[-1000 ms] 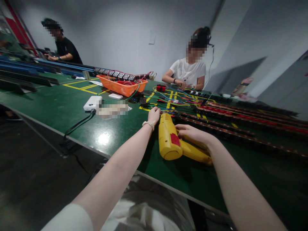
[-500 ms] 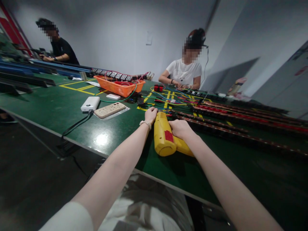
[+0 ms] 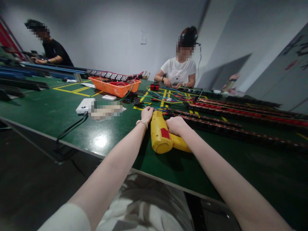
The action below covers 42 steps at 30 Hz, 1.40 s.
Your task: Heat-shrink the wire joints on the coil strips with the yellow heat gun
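Observation:
A yellow heat gun point(image 3: 160, 136) with a red patch lies on the green table, its rounded back end toward me. Beside its front end, on the left, is my left hand point(image 3: 146, 115), fingers curled in and their tips turned away from me. My right hand point(image 3: 177, 124) is closed against the gun's right side, ahead of the handle, which passes below my forearm. Whatever sits in the fingers of either hand is hidden. Just beyond the nozzle, thin coloured wires point(image 3: 166, 110) run toward long dark strips point(image 3: 204, 120) on the right.
An orange basket point(image 3: 115, 88), a white power bank point(image 3: 85, 105) with a black cable, and a small white case point(image 3: 109, 97) stand left. More wires and a red-black block point(image 3: 154, 87) lie farther back. One co-worker point(image 3: 179, 70) sits opposite, another point(image 3: 55, 51) far left.
The whole scene has shifted slightly left in view as the head camera turned. Both hands keep about the same place around the heat gun.

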Tool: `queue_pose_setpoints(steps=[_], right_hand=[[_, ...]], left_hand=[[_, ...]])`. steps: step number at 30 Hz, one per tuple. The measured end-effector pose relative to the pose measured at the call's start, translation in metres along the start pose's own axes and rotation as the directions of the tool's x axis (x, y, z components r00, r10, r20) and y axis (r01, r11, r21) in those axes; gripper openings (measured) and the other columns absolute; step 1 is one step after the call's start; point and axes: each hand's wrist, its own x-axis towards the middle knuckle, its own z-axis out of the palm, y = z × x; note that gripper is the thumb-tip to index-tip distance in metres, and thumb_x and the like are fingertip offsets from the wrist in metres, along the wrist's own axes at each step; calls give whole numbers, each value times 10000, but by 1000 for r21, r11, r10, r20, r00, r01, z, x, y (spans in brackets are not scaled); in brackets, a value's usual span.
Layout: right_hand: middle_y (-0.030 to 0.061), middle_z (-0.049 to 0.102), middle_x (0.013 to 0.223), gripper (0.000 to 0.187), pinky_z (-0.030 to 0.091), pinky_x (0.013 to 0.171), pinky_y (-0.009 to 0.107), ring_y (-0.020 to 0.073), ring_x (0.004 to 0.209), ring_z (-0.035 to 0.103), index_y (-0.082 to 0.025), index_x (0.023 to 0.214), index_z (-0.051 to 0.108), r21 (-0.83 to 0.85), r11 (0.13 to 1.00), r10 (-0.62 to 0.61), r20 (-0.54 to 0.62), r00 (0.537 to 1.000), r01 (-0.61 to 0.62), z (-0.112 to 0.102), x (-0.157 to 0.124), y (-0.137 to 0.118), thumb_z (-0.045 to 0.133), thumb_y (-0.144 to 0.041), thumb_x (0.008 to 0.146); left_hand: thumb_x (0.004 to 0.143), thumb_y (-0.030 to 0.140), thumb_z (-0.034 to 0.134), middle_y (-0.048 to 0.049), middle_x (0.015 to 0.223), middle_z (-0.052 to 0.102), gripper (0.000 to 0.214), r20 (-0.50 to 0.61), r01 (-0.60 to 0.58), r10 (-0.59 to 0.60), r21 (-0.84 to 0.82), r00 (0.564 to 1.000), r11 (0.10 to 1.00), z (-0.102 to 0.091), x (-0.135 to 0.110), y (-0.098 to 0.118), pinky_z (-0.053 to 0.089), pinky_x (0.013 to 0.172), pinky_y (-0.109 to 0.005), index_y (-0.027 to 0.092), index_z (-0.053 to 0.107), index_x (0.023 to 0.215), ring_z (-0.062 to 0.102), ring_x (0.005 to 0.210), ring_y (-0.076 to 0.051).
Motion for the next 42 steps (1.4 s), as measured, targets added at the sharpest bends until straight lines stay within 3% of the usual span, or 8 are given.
queue_pose_setpoints(steps=[6, 13, 19, 29, 33, 42], right_hand=[[103, 668, 793, 245, 407, 605, 311, 251, 735, 617, -186, 824, 646, -2, 999, -51, -74, 996, 51, 2, -8, 3, 432, -249, 723], [95, 668, 791, 229, 391, 628, 298, 229, 737, 614, -191, 838, 638, 12, 999, -52, -57, 997, 53, 3, -16, 8, 438, -235, 735], [96, 665, 849, 240, 385, 622, 282, 226, 768, 610, -186, 863, 640, 32, 999, 7, -27, 1000, -6, 5, -26, 17, 436, -211, 739], [92, 665, 837, 269, 376, 612, 262, 211, 767, 606, -184, 892, 641, 41, 996, 79, -38, 996, -78, 12, -41, 28, 413, -236, 759], [97, 660, 870, 272, 382, 628, 260, 211, 791, 602, -179, 900, 642, 42, 994, 98, 0, 995, -98, 8, -39, 27, 415, -248, 765], [113, 654, 890, 273, 406, 651, 280, 230, 808, 605, -180, 907, 646, 40, 996, 80, 28, 996, -81, -2, -16, 8, 425, -225, 754]], left_hand=[[712, 297, 435, 28, 532, 446, 231, 14, -19, 19, -28, 1000, 999, -3, -2, 4, 276, 532, -217, 163, 464, 526, 396, 564, -98], [722, 272, 427, 17, 542, 478, 233, 28, -17, 17, -2, 999, 1000, -4, -5, 8, 295, 548, -215, 158, 469, 524, 412, 567, -101], [730, 287, 411, -9, 582, 529, 244, 42, 9, -11, 41, 999, 999, -1, -3, 5, 329, 581, -227, 154, 515, 554, 456, 596, -119], [768, 374, 402, -9, 520, 470, 346, 85, -37, 27, 123, 996, 992, -5, -3, 9, 294, 545, -237, 155, 504, 520, 421, 548, -121], [767, 410, 418, -5, 470, 436, 385, 131, -59, 41, 135, 991, 989, -6, -1, 6, 293, 543, -243, 157, 492, 486, 417, 517, -125], [764, 341, 438, 20, 448, 384, 358, 68, -92, 83, 132, 994, 987, -4, -2, 4, 271, 544, -232, 165, 440, 452, 354, 511, -106]])
